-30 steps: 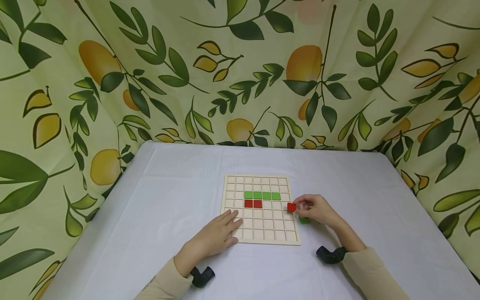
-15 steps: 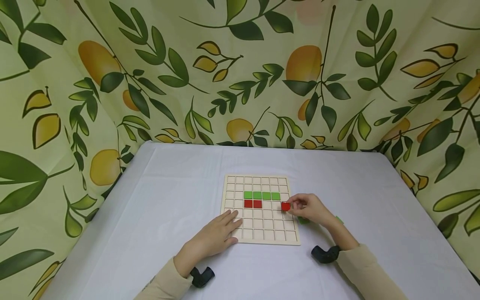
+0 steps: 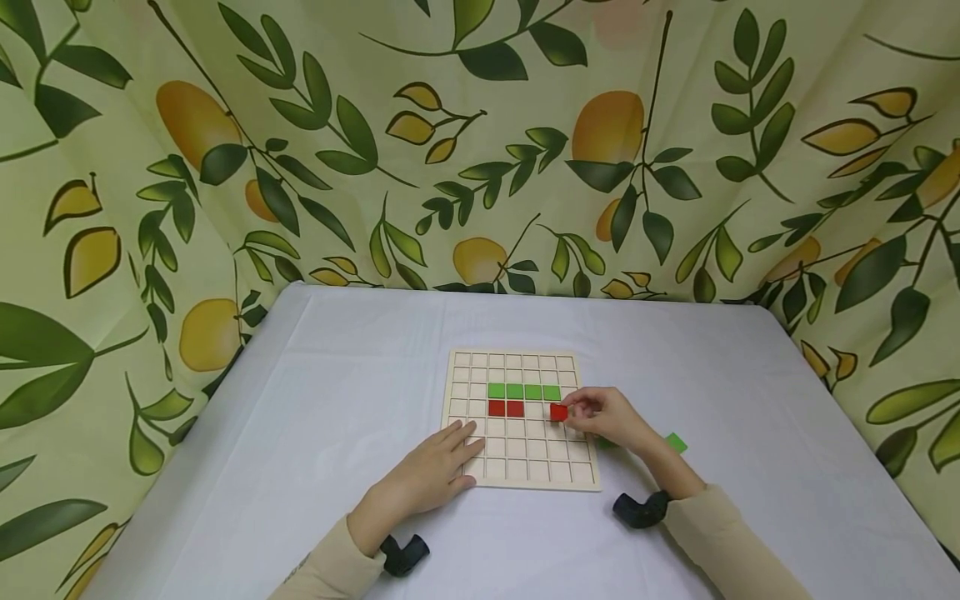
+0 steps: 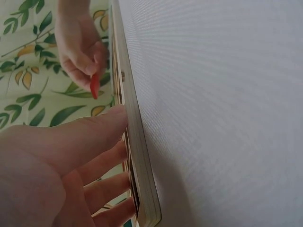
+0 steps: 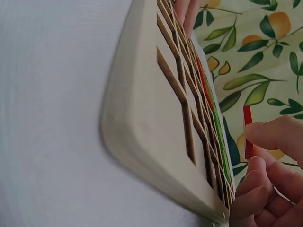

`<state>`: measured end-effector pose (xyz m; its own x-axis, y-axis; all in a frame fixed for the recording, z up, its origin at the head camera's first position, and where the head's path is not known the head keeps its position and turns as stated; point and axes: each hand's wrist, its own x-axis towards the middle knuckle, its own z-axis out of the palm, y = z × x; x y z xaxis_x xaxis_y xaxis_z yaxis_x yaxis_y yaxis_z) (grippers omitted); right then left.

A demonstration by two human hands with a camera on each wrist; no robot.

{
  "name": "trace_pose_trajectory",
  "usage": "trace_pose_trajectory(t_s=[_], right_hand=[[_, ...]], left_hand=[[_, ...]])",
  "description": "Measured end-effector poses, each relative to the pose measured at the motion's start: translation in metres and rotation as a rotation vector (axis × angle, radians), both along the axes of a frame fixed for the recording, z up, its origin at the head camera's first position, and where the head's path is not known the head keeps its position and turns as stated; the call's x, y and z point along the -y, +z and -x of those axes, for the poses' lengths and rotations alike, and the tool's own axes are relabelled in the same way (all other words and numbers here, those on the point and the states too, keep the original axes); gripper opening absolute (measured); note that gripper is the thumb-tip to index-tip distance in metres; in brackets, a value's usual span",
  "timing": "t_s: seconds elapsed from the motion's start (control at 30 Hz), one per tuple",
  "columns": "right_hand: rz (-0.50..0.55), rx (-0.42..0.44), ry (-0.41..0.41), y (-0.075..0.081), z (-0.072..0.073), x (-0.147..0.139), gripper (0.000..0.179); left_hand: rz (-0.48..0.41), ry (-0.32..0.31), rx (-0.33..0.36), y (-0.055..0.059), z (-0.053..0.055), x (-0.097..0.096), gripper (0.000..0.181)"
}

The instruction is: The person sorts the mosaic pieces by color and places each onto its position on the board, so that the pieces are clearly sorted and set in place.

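A pale wooden grid board (image 3: 536,475) lies on the white table. Four would be too exact, so several green tiles (image 3: 523,391) fill part of one row, with two red tiles (image 3: 506,408) in the row below. My right hand (image 3: 611,415) pinches a red square tile (image 3: 558,412) between thumb and fingertips, over the right part of the board. In the right wrist view this red tile (image 5: 247,132) stands on edge, above the grid. My left hand (image 3: 431,471) rests with spread fingers on the board's left edge; the left wrist view shows its thumb (image 4: 102,130) at the wooden rim.
Loose green tiles lie right of the board: one green tile (image 3: 676,442) by the right forearm, another partly hidden under the right hand. Black wrist devices (image 3: 405,555) sit at both wrists. A curtain (image 3: 480,167) with fruit and leaves hangs behind the table.
My right hand has moved left with the red tile, from the board's right edge to over its grid. A green tile by the forearm has come into view. My left hand stays put.
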<state>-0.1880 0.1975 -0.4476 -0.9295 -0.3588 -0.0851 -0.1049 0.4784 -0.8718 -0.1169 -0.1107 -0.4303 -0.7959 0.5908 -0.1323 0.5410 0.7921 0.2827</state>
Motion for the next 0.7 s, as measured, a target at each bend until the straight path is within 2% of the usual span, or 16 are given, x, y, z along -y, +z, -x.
trace_pose_trajectory(t_s=[0.37, 0.53, 0.7], right_hand=[[0.026, -0.037, 0.0, 0.0, 0.0, 0.01, 0.03], [-0.001, -0.064, 0.011, -0.003, 0.002, 0.014, 0.026], [-0.02, -0.054, 0.007, -0.004, 0.004, 0.018, 0.026]], left_hand=[[-0.008, -0.011, -0.02, -0.001, 0.0, 0.001, 0.052], [-0.012, -0.006, -0.013, 0.001, -0.001, 0.001, 0.053], [-0.023, -0.006, -0.005, 0.002, -0.002, 0.0, 0.053]])
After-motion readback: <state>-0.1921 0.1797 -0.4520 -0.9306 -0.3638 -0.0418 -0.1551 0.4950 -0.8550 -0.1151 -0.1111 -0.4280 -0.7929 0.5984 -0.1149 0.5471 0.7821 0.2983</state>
